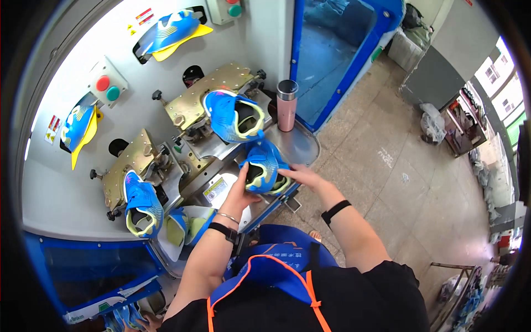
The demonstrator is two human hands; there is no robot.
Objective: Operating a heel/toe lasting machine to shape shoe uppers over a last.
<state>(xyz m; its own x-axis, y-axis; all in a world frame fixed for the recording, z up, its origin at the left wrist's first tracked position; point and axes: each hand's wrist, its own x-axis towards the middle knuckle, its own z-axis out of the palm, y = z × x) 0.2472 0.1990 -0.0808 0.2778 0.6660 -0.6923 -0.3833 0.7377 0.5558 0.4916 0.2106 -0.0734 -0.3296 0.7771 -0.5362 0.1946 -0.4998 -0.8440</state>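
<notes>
Between my hands is a blue shoe upper (264, 157) with pale green lining, its heel end toward me; a second upper may lie against it, but I cannot tell. My left hand (241, 191) grips its left side, thumb along the edge. My right hand (300, 175) has its fingers closed on the right side. Just beyond, another blue upper (229, 116) sits on the right brass-coloured mould plate (207, 91). To the left, a blue upper (142, 205) rests at the left mould plate (130, 171). More blue and green pieces (191, 224) lie on the ledge near my left forearm.
Two blue uppers with yellow soles, a right one (174, 33) and a left one (80, 127), stick out of slots in the machine wall. A button box (108, 82) is between them. A pink bottle (286, 108) stands on the metal tray (307, 146). Blue-framed doors flank the machine.
</notes>
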